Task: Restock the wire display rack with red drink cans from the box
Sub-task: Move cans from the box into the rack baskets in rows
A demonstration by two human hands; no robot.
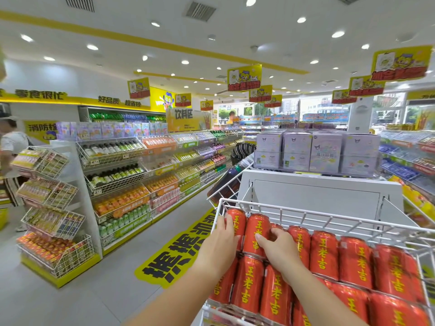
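Note:
The white wire display rack (pixel 306 214) fills the lower right, its tilted basket packed with rows of red drink cans (pixel 353 260) bearing yellow characters. My left hand (pixel 220 243) grips the leftmost can of the top row (pixel 237 223), fingers wrapped over its left side. Beside it, my right hand (pixel 281 251) holds the second can (pixel 255 234), with the thumb across its front and the fingers curled round its right side. Both cans stand in the row against the basket's back rim. The box is out of view.
Just above is another wire basket with dark bottles (pixel 224 182). Behind the rack are a white end panel (pixel 317 194) and lilac cartons (pixel 317 150). An aisle floor (pixel 117 267) and long drink shelves (pixel 146 175) lie left. A person (pixel 11 151) stands by a far-left wire rack (pixel 54 212).

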